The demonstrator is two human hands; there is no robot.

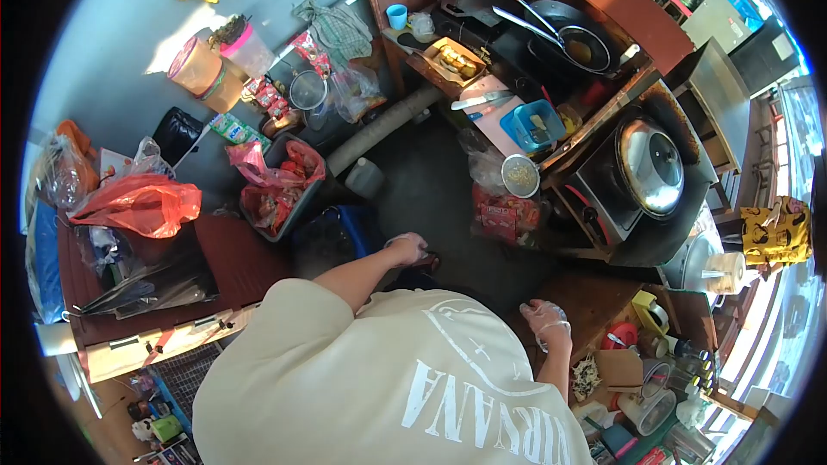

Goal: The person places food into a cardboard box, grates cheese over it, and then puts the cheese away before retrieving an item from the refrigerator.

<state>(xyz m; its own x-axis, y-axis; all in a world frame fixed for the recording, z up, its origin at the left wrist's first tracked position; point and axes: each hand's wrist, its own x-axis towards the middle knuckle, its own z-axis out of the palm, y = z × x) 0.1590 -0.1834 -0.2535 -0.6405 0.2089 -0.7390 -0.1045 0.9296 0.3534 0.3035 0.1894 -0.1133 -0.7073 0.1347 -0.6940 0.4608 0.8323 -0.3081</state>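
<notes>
1. Landmark: I take the pink cutting board (pixel 490 128) as reference; directions are as seen in the head view.
2. Left hand (pixel 410 249): in a clear glove, below and to the left of the cutting board, well apart from it. I see the fingers bent inward; I cannot tell whether they press together or pinch anything.
3. Nearest to the left hand: the blue bin (pixel 368 229), farther left of the cutting board and below it. The left forearm passes beside it.
4. Right hand (pixel 545 324): in a clear glove, well below the cutting board. I see the fingers loosely bent; I cannot tell the state of the grip.
5. Nearest to the right hand: the wooden table (pixel 575 297), below and to the right of the cutting board. I cannot tell whether hand and table touch.
6. On the cutting board: 1 knife (pixel 472 103) lies across it, and the blue tub (pixel 514 131) stands at its right side.
7. Above and left of the cutting board: the tray (pixel 465 79), with yellow food pieces (pixel 455 60) inside.
8. Below the cutting board: the strainer (pixel 520 176), then red packets (pixel 504 213).
9. Right of the cutting board: the domed lid (pixel 652 164), seated on a large pan.
</notes>
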